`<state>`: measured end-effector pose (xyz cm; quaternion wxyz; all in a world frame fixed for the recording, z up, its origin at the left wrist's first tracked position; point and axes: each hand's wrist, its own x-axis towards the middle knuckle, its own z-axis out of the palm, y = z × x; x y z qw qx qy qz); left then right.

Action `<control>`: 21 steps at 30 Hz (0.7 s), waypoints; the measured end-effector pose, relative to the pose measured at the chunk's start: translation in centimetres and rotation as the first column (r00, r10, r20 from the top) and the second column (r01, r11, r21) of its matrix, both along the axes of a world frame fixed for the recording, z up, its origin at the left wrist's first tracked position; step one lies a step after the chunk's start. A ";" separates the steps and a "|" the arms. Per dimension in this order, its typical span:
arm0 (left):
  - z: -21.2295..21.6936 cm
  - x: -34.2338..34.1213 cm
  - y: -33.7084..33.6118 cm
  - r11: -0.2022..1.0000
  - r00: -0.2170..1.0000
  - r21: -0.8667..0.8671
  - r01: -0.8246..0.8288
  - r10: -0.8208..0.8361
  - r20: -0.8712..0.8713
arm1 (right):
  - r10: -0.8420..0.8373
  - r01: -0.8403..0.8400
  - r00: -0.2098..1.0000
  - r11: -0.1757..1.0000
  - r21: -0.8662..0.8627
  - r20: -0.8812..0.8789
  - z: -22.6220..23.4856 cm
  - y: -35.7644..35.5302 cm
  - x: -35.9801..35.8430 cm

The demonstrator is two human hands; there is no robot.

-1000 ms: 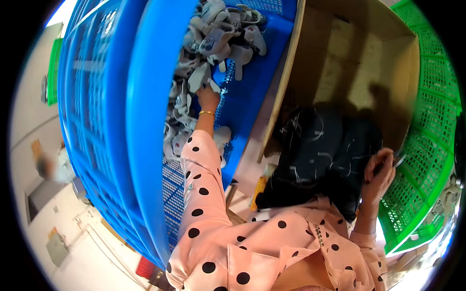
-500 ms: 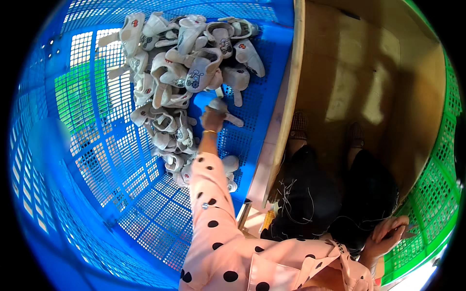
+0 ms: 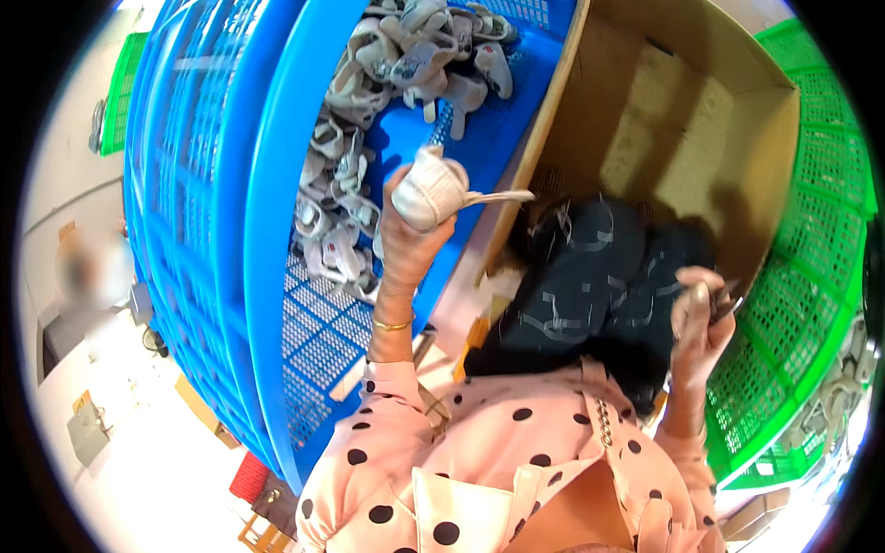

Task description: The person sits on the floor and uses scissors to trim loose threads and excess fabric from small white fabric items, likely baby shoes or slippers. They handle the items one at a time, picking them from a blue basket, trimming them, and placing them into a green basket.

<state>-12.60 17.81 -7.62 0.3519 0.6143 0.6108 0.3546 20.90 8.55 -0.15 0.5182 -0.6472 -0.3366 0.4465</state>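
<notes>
Left hand point(image 3: 412, 241) now lifted from pile point(image 3: 369, 175), gripping pale strapped shoe-piece point(image 3: 433, 187).

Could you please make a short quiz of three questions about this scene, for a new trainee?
1. True or false: the left hand holds a pale shoe piece with a strap above the blue crate.
2. Which container stands between the blue crate and the green crate? A) a metal bucket B) a cardboard box C) a glass jar
3. Fill in: the right hand holds a small ____ tool above the dark cloth.

Key
1. True; more pale pieces lie heaped inside the crate.
2. B
3. Metal; it looks like small snips, but its exact kind is hard to tell.
</notes>
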 end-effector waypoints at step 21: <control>16.8 12.7 -17.0 0.623 0.087 0.485 0.614 -0.664 0.743 | 0.221 -0.517 0.731 0.796 -0.313 -0.645 3.1 -11.7 -0.8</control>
